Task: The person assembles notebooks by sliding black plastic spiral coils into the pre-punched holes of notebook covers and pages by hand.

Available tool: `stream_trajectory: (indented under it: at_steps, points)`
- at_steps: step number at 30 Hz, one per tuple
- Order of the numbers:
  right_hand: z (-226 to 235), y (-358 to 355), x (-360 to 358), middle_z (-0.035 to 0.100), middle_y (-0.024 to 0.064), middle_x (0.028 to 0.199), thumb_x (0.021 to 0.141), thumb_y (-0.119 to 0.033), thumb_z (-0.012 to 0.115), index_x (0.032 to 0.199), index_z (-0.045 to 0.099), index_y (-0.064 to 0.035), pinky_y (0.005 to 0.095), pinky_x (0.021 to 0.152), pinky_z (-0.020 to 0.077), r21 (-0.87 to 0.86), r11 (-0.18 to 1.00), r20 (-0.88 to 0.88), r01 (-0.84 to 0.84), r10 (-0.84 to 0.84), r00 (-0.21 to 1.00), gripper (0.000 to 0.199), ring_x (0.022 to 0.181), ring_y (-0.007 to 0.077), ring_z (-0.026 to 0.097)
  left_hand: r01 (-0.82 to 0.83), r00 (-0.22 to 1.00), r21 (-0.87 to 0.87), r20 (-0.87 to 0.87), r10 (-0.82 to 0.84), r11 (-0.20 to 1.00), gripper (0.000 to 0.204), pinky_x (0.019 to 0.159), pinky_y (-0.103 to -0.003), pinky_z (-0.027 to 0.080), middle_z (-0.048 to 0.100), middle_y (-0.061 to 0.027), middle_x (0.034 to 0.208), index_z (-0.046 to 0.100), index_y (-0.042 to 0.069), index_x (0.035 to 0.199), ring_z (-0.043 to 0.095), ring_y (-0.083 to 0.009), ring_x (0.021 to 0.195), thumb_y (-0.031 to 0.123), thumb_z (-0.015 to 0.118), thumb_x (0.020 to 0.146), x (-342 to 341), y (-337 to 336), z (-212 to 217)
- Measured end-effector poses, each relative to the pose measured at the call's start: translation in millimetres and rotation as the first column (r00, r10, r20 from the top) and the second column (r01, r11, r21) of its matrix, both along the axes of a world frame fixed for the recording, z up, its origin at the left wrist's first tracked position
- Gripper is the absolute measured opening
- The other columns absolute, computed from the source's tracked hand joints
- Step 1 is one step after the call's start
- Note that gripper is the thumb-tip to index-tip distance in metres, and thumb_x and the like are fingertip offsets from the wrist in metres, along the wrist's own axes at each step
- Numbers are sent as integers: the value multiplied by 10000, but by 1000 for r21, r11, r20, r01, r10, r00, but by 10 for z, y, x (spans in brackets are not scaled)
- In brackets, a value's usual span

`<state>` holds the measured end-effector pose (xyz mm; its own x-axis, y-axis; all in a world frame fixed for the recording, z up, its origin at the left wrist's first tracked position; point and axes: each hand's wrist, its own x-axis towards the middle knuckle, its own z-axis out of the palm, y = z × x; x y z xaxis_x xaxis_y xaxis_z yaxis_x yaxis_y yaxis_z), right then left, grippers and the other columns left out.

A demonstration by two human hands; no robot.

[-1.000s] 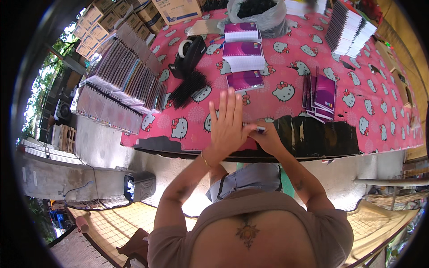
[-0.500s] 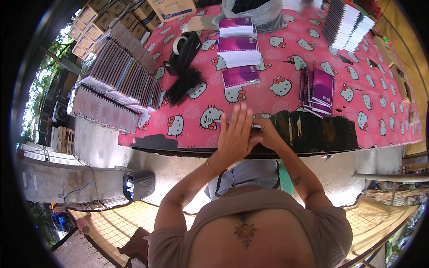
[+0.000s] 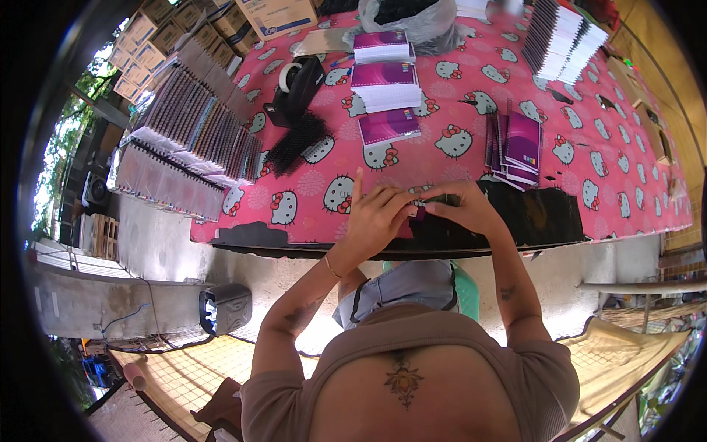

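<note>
My left hand and my right hand meet at the table's front edge. Between their fingertips is a small purple notebook, mostly hidden by the fingers. The left index finger points away from me while its other fingers and thumb pinch the notebook's edge. From the right, my right thumb and fingers pinch the same edge. Just beyond lie purple notebook covers and pages in three piles, the nearest a thin pile. To the right is a small heap of spiral-bound purple notebooks.
Left are tall stacks of spiral-bound notebooks, a black tape dispenser and a pile of black binding coils. More bound notebooks stand far right. A grey plastic bag and cardboard boxes are at the back.
My hands have gone from lying flat around the notebook to pinching its edge with the fingertips. The right hand has shifted a little to the right.
</note>
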<state>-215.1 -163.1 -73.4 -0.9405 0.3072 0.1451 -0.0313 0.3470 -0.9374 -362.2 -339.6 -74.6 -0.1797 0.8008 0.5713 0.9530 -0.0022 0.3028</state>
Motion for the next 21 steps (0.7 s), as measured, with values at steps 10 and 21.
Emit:
stream_trajectory:
  at_steps: [10, 21]
  points:
    - [63, 95, -32, 704, 104, 866, 811, -106, 732, 929, 675, -30, 329, 711, 527, 240, 965, -30, -109, 120, 992, 151, 791, 212, 685, 17, 997, -6, 82, -17, 1000, 245, 864, -474, 428, 676, -57, 919, 672, 78, 1004, 627, -244, 886, 203, 761, 813, 25, -14, 120]
    - [514, -510, 31, 655, 143, 1052, 869, -145, 702, 1236, 566, -6, 350, 798, 517, 112, 807, -442, 579, -482, 757, 416, 943, 235, 650, 38, 837, 122, 538, -98, 992, 206, 754, -391, 559, 689, -154, 909, 663, -17, 1087, 690, -286, 810, 104, 651, 921, 277, 142, 855]
